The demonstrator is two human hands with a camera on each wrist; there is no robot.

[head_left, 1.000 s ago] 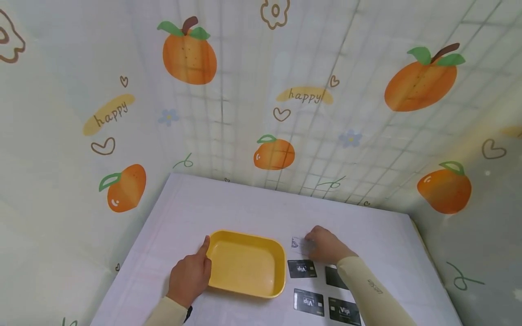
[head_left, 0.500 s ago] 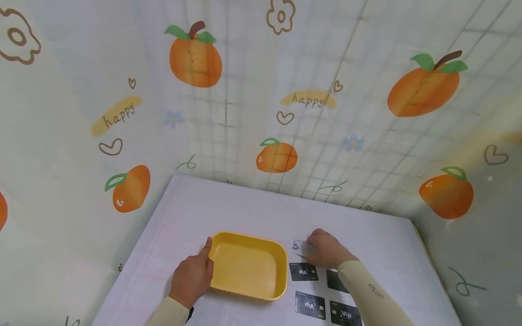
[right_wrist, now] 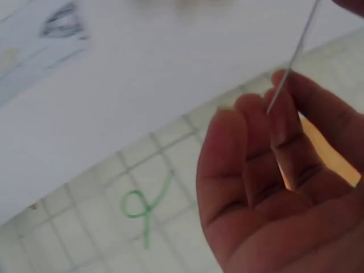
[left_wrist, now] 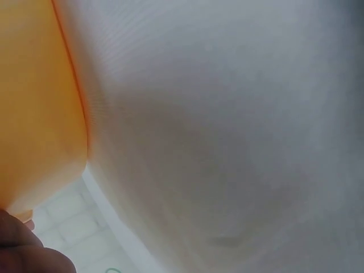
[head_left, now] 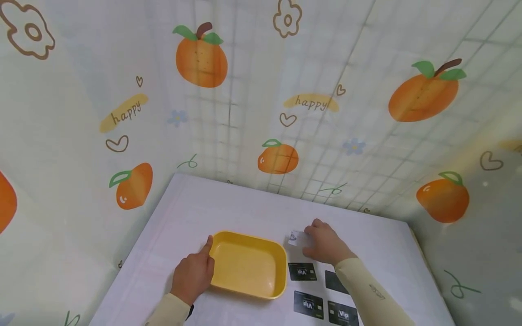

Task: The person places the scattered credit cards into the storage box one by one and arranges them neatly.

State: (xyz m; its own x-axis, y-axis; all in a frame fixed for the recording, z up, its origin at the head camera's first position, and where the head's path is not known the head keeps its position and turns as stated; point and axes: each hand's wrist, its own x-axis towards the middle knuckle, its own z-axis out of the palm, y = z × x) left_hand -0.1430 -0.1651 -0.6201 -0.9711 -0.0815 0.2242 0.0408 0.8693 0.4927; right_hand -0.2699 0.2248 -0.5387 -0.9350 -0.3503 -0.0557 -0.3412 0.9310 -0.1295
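My left hand (head_left: 191, 276) grips the left rim of a yellow plastic tray (head_left: 218, 233), its index finger lying along the edge. The left wrist view shows the tray's outer wall (left_wrist: 40, 102) close up, with fingertips (left_wrist: 34, 256) at its corner. To the right of the tray, my right hand (head_left: 326, 243) pinches a thin card (right_wrist: 296, 57), which shows edge-on in the right wrist view. A pale card (head_left: 297, 238) with a small dark drawing shows left of those fingers; its right part is hidden by the hand in the head view.
Below the right hand lie several black cards: one marked Vip (head_left: 302, 271), a plain one (head_left: 335, 281) partly under the sleeve, and two more Vip cards (head_left: 308, 305) near the front. A white tabletop (head_left: 228, 203) meets a wall curtain (head_left: 244, 113) printed with oranges.
My right hand has shifted slightly away from me, and the pale card beside its fingers has moved with it. The left hand and tray hold their place; the head view has tilted slightly.
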